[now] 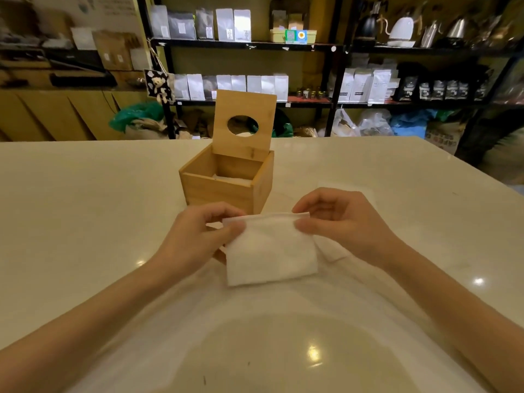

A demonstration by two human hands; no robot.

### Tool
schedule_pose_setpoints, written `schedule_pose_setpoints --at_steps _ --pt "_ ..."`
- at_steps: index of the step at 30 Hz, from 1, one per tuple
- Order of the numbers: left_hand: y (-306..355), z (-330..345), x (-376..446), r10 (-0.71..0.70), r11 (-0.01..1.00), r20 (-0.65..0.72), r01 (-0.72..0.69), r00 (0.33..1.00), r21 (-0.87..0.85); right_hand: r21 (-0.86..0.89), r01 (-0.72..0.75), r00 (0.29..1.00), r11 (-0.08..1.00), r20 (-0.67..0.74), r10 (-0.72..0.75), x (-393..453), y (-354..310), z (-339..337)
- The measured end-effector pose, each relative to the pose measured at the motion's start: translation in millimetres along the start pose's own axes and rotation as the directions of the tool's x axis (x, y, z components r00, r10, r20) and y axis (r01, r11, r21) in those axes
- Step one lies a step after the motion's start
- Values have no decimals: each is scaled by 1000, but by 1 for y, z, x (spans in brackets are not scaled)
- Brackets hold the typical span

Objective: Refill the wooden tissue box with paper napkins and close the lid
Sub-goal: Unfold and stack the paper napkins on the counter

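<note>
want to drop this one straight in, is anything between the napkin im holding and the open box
Nothing visible blocks it. Both hands, left and right, hold the napkin just in front of the wooden box. The lid stands up at the back, so the top is open; something white already lies inside.

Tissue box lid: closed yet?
No, the lid stands upright, hinged open behind the wooden box, while both hands hold a napkin in front.

Box (224, 191) and lid (244, 124): pale wood, smooth, matt. Napkin (270, 251): soft white paper, matt. Table (85, 194): glossy, cream, stone-like.
</note>
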State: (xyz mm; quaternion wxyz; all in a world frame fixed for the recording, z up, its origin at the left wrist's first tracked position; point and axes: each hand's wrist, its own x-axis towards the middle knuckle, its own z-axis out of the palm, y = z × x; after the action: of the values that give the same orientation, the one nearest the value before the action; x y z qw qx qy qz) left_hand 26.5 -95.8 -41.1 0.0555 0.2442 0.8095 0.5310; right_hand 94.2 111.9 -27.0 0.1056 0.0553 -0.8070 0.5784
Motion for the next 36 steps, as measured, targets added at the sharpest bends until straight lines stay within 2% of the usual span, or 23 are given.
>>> schedule_pose_setpoints --at_steps 2,4,7,9,11,13,16,18,22,26,30,33,36 --pt "4 -12 -7 -86 990 43 90 995 -106 106 -44 998 993 57 38 -2 -7 1" --pt "4 -20 -14 -138 980 109 152 984 -129 125 -97 989 987 123 81 -4 -7 4" --pt "-8 -21 -21 -181 980 121 189 976 -59 -30 -97 985 995 138 100 -9 2 14" --pt "-16 -18 -24 -140 987 90 133 986 89 -260 -10 994 966 103 38 -12 11 19" --pt "-20 -13 -27 -23 952 85 -4 996 307 -441 60 994 896 108 -14 -15 18 24" --pt "-22 -9 -29 89 859 96 -125 991 496 -551 99 989 828 148 -20 -16 22 24" --pt "-22 -1 -26 192 729 115 -220 975 648 -682 171 977 711 209 -34 -12 22 15" --pt "-17 5 -22 250 711 103 -255 963 655 -687 187 981 702 160 -105 -5 18 -1" --pt "2 27 -4 408 682 134 -399 903 613 -662 50 982 748 -103 -156 7 22 -48" --pt "18 64 26 407 704 210 -452 889 548 -660 -42 961 751 -232 -150 12 46 -79" --pt "16 98 56 290 706 292 -409 912 578 -772 -64 985 633 -153 -86 17 65 -88" --pt "7 109 71 275 656 307 -411 911 633 -830 -6 1000 558 -22 -22 17 71 -82" --pt "-3 110 76 271 643 304 -407 913 648 -870 17 998 492 47 48 15 71 -73"
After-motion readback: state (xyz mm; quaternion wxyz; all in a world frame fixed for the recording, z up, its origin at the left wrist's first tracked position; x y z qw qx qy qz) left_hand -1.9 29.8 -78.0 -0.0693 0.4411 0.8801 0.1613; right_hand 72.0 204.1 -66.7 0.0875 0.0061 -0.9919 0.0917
